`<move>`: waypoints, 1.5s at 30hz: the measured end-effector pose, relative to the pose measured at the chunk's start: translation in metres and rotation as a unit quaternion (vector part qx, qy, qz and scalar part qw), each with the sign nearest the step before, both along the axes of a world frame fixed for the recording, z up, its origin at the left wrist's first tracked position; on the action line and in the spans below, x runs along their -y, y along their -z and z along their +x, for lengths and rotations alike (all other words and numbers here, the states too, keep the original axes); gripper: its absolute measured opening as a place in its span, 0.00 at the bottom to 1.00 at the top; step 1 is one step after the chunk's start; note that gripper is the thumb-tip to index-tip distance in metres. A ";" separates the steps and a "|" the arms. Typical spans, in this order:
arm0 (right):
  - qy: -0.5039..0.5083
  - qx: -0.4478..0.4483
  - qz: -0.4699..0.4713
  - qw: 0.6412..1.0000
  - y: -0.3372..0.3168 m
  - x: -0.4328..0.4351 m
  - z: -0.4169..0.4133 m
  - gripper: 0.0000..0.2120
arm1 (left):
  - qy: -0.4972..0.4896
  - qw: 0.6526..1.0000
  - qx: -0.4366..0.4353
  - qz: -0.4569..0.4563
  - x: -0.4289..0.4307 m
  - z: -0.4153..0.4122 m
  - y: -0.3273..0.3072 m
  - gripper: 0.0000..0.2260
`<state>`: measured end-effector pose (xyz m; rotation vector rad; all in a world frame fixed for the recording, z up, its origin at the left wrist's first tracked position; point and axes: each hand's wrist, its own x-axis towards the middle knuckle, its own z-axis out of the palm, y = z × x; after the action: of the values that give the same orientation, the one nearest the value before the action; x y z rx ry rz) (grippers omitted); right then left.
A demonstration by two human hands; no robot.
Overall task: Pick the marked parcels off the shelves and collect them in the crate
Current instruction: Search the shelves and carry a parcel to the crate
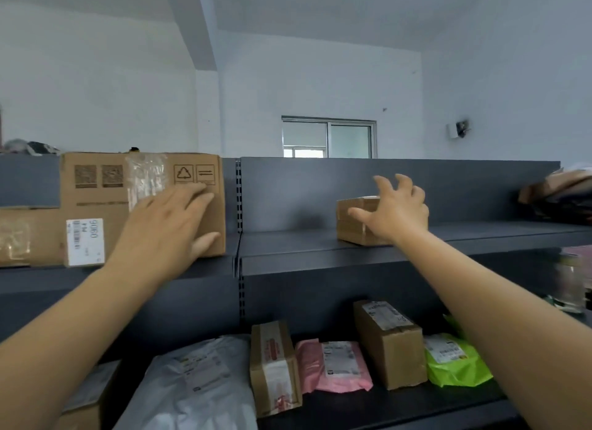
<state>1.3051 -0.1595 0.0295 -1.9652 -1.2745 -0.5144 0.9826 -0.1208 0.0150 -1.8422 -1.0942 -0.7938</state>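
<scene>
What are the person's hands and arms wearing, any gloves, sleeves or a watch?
Nothing that shows. The left hand and right hand are ungloved, and I can make out no rings. The left forearm and right forearm are uncovered right to the picture's edge: no sleeve, watch or bracelet is in view.

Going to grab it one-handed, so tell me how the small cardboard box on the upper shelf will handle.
The small cardboard box looks stiff, with square edges and tape, so it should keep its shape in the right hand. Being compact, it is probably light, though contents are unseen. Flat on the shelf, it would likely slide rather than roll.
</scene>
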 end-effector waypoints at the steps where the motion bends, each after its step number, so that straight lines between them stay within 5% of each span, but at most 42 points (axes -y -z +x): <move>1: -0.018 -0.018 -0.023 0.999 0.003 -0.002 0.008 0.35 | -0.003 1.000 -0.001 0.001 0.002 0.011 0.001 0.27; 9: -0.119 0.005 0.135 0.984 0.038 -0.003 0.026 0.36 | -0.052 0.996 0.054 -0.041 0.012 0.058 0.016 0.26; 15: -0.169 0.008 0.231 0.958 0.062 0.002 0.032 0.42 | 0.040 0.994 0.074 -0.065 0.026 0.103 0.018 0.25; 22: -0.229 0.003 0.221 0.948 0.071 0.005 0.025 0.42 | 0.192 0.959 0.104 -0.182 0.039 0.172 0.021 0.33; 26: -0.276 0.006 0.210 0.938 0.071 0.010 0.025 0.31 | 0.223 0.942 0.150 -0.202 0.035 0.184 0.023 0.39; 34: -0.311 -0.073 0.224 0.921 0.067 0.013 0.017 0.27 | 0.216 0.949 0.161 -0.167 0.026 0.173 0.028 0.30; 45: -0.318 -0.276 0.177 0.890 0.055 0.043 0.013 0.26 | 0.324 0.902 0.212 -0.189 0.037 0.170 0.013 0.27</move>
<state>1.3176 -0.2024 -0.0257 -1.1616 -1.2398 0.1374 1.1529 -0.1581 0.0016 -2.4927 -0.9278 -1.5107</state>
